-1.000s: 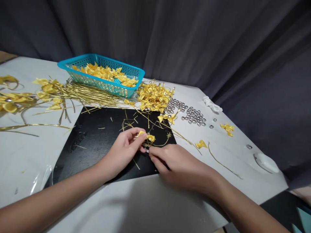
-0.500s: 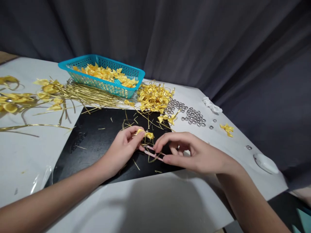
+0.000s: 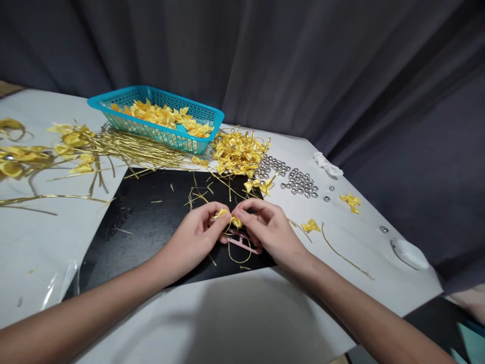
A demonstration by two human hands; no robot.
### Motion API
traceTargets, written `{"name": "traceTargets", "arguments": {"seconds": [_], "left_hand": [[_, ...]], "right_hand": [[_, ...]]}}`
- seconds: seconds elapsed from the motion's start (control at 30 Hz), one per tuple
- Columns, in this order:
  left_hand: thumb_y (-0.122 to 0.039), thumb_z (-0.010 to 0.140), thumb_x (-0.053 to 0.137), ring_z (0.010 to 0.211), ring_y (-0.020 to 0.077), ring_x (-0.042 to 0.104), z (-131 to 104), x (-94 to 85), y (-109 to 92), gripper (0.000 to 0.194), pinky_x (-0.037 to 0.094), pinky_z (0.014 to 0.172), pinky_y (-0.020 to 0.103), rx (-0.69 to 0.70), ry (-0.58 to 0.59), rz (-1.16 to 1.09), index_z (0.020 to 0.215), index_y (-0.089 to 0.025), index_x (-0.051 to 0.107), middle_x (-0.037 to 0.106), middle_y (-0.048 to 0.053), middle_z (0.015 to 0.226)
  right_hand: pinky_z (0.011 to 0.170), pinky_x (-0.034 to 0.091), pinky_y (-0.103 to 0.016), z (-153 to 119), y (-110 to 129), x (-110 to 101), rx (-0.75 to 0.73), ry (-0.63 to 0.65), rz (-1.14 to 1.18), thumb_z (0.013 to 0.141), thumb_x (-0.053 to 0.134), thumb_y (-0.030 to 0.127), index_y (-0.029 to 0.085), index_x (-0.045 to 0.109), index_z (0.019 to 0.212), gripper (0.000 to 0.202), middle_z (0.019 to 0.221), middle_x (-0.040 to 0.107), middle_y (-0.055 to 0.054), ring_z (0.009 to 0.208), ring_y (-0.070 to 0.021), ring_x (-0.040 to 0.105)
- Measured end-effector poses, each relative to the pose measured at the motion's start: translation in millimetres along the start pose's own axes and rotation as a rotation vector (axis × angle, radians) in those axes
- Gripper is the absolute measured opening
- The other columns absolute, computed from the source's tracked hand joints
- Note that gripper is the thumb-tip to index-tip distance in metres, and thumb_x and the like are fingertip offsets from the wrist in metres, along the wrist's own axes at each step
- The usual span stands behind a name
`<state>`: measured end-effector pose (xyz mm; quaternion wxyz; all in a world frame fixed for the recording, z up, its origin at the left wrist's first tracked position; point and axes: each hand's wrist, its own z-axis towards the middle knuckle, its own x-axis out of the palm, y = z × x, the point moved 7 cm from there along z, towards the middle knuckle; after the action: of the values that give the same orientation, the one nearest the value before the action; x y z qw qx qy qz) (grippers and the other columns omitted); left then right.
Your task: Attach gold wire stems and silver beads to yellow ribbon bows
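Note:
My left hand (image 3: 200,232) pinches a small yellow ribbon bow (image 3: 237,222) between thumb and fingers above the black board (image 3: 147,222). My right hand (image 3: 271,230) meets it from the other side, thumb and index finger closed at the bow's right edge. A thin gold wire (image 3: 239,261) hangs in a loop below the bow. Beneath the fingers sits a slim pink item (image 3: 242,243) with gaps in it, partly covered by both hands; its kind is unclear. Whether the right fingertips grip ribbon or wire is hidden.
Behind the board are a blue basket (image 3: 151,121) of yellow ribbon pieces, gold wires (image 3: 140,149) and a pile of bows (image 3: 240,151). Silver beads (image 3: 301,183) lie to the right, with a yellow bow (image 3: 310,225), a loose wire (image 3: 346,258) and a white oval object (image 3: 409,254).
My right hand has moved left and up from the pink item to the bow, its fingers closing there. The bow and wire at the right, formerly behind that hand, now show.

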<state>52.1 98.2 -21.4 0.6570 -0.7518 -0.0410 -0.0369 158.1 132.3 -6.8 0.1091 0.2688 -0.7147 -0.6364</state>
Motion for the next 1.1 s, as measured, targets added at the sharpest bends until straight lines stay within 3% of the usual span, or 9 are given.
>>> {"name": "traceTargets", "arguments": {"seconds": [0.27,0.53,0.77,1.1], "left_hand": [[-0.036,0.076,0.060,0.065,0.0110,0.050,1,4.0,0,0.021,0.047,0.058,0.020,0.021,0.044,0.009,0.073,-0.017,0.053,0.052,-0.002,0.072],[-0.040,0.079,0.055,0.068,0.0119,0.052,1,5.1,1,0.023,0.047,0.060,0.021,0.024,0.063,0.040,0.075,-0.017,0.053,0.052,-0.002,0.074],[-0.033,0.081,0.052,0.062,0.0111,0.049,-1,5.4,1,0.017,0.046,0.059,0.022,0.035,0.052,0.106,0.075,-0.017,0.054,0.050,-0.003,0.070],[-0.034,0.080,0.052,0.064,0.0121,0.050,-1,4.9,2,0.017,0.048,0.059,0.023,0.032,0.048,0.098,0.076,-0.017,0.055,0.050,-0.002,0.072]], "right_hand": [[0.039,0.029,-0.014,-3,1,4,-0.130,-0.116,0.056,0.080,0.056,0.035,0.016,0.049,0.078,0.020,0.070,0.047,0.003,0.047,-0.0022,0.038],[0.037,0.023,-0.015,-2,-1,5,-0.107,-0.077,0.086,0.083,0.053,0.036,0.018,0.046,0.082,0.019,0.060,0.041,0.007,0.041,-0.0028,0.031],[0.042,0.027,-0.019,1,9,-21,-0.260,-0.232,0.066,0.086,0.052,0.039,0.020,0.046,0.084,0.020,0.059,0.035,0.006,0.044,-0.0046,0.031],[0.040,0.025,-0.019,2,13,-28,-0.288,-0.228,0.086,0.086,0.052,0.039,0.021,0.045,0.084,0.019,0.062,0.036,0.006,0.043,-0.0042,0.029]]}}
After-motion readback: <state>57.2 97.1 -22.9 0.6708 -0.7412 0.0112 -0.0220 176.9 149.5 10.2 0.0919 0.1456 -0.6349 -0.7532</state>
